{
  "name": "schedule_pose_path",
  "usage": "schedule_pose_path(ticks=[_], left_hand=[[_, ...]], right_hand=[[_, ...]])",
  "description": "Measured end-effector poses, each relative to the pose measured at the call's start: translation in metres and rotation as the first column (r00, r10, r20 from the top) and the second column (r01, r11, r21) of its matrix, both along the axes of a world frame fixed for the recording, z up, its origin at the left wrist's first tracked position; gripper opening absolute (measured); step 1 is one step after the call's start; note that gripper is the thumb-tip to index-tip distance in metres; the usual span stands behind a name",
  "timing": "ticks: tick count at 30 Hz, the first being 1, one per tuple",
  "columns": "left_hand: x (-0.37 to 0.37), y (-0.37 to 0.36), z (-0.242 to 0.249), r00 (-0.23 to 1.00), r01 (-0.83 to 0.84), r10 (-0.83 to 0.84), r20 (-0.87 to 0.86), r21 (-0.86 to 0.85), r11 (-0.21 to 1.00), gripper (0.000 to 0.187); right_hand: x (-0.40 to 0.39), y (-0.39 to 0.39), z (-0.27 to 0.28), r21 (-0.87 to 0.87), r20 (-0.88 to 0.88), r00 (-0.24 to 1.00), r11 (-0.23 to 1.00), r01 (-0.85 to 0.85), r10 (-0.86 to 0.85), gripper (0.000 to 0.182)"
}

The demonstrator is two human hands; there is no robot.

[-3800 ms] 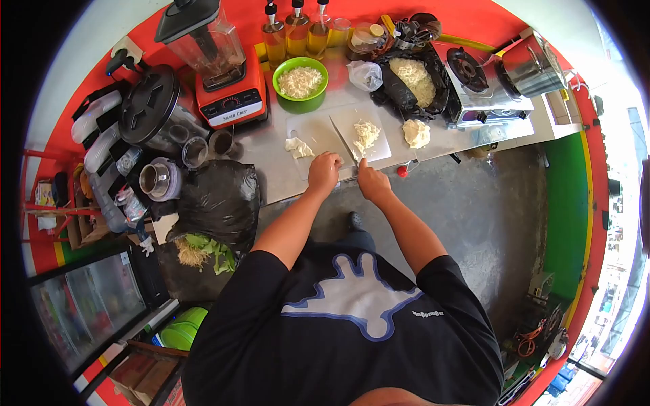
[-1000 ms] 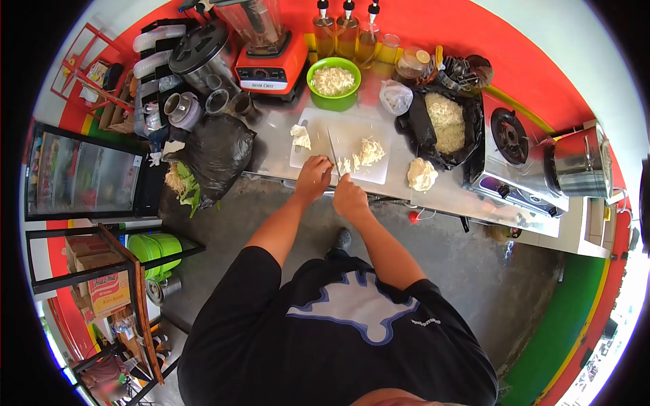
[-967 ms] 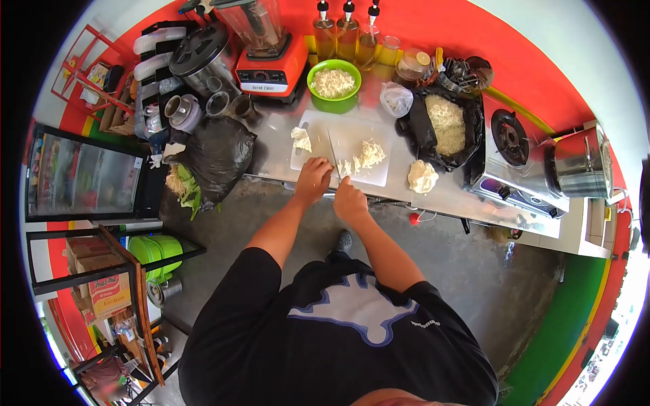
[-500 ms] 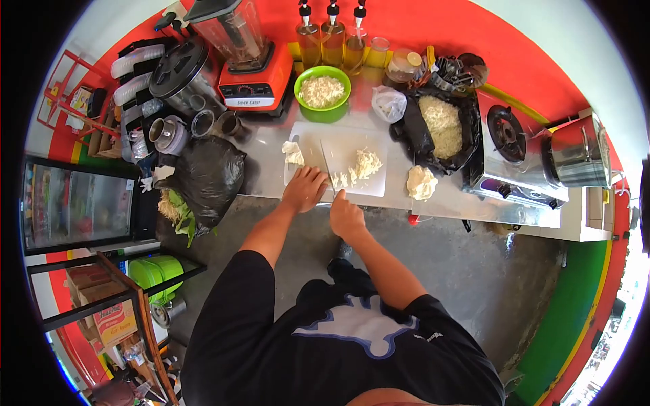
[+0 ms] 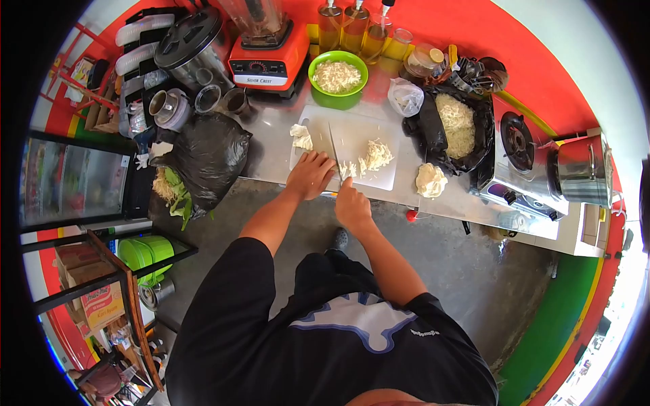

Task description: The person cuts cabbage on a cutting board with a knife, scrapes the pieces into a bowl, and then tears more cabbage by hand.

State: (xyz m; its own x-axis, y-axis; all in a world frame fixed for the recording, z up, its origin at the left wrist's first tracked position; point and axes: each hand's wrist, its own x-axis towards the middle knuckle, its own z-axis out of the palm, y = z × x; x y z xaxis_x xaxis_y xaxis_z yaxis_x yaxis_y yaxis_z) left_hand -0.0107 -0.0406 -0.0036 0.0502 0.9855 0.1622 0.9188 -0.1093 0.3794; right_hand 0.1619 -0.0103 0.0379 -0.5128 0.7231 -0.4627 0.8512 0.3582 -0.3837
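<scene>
On the white cutting board [image 5: 352, 125], my right hand [image 5: 353, 205] is closed round the handle of a knife [image 5: 333, 143], its blade pointing away from me. Just left of the blade, my left hand [image 5: 311, 174] presses down at the board's near edge with fingers bent together; whatever lies under them is hidden. Thin shreds of a pale, cabbage-like vegetable [image 5: 376, 155] are heaped right of the knife. A flat pale piece [image 5: 301, 137] lies at the board's left side. A larger pale chunk [image 5: 431, 181] rests on the steel counter beyond the board's right edge.
Behind the board stand a green bowl [image 5: 338, 99] of shreds and a red blender [image 5: 267, 57]. Rightward are a black bag [image 5: 428, 128] of shreds, a stove [image 5: 518, 142] and a steel pot [image 5: 589, 172]. A full black plastic bag [image 5: 206, 159] sits at the left.
The whole view has shifted a little as my head moved. Both hands stay at the board's near edge, with the knife still in my right hand.
</scene>
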Motion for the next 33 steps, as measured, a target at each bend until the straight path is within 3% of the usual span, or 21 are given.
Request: schedule_pose_path(ticks=[8, 14, 21, 24, 27, 33], left_hand=[[0.001, 0.0, 0.0, 0.996, -0.005, 0.006, -0.084, 0.012, 1.0, 0.02], [-0.001, 0.001, 0.0, 1.0, 0.003, -0.003, -0.001, -0.004, 1.0, 0.021], [-0.001, -0.001, -0.002, 0.998, -0.047, 0.047, 0.046, -0.002, 0.999, 0.018], [-0.001, 0.001, 0.002, 0.998, -0.046, 0.047, 0.043, -0.018, 0.999, 0.017], [-0.003, 0.003, 0.004, 0.998, -0.046, 0.046, 0.047, -0.006, 0.999, 0.017], [-0.001, 0.002, 0.001, 0.998, -0.054, 0.054, -0.021, 0.015, 0.998, 0.015]], right_hand=[[0.0, 0.007, 0.021, 0.009, 0.003, 0.999, 0.999, -0.047, 0.047, 0.029], [-0.011, 0.007, -0.006, 0.015, -0.044, 0.999, 1.0, 0.015, -0.014, 0.029], [-0.005, 0.004, 0.018, -0.046, -0.029, 0.999, 0.999, 0.02, -0.021, 0.03], [-0.006, -0.007, 0.015, 0.003, 0.042, 0.998, 0.999, -0.039, 0.038, 0.041], [-0.01, -0.001, 0.009, -0.021, 0.006, 0.999, 0.999, -0.034, 0.034, 0.032], [-0.009, 0.01, 0.024, -0.029, -0.004, 1.0, 0.999, -0.026, 0.026, 0.03]])
